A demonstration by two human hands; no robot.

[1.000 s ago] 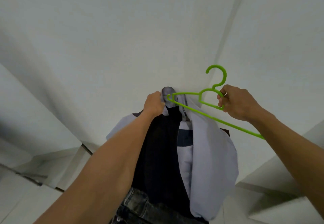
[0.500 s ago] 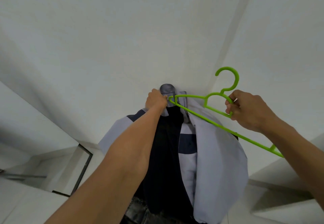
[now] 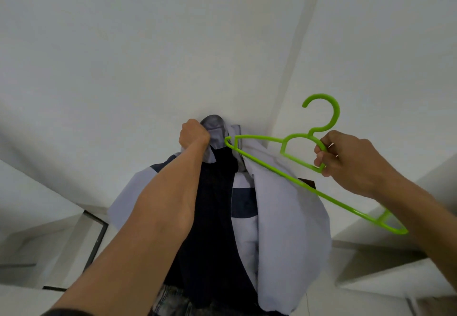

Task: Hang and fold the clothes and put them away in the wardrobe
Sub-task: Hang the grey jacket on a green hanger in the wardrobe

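Note:
A pale lilac and dark navy shirt [image 3: 284, 216] hangs down in front of me, held high against a white wall. My left hand [image 3: 194, 136] grips its collar at the top. My right hand [image 3: 346, 159] grips a bright green plastic hanger [image 3: 279, 164] just below its hook. The hanger's left tip lies at the shirt's collar opening, and its right arm slants down past my right wrist. A bit of dark denim [image 3: 170, 301] shows under the shirt at the bottom.
White wall and ceiling fill the upper view. A dark-framed opening [image 3: 96, 239] sits at lower left. White ledges or shelf edges [image 3: 371, 261] run at lower right.
The view has tilted slightly. My right hand has drawn the hanger rightward, so its left tip now sits at the collar opening. My left hand keeps its hold on the collar.

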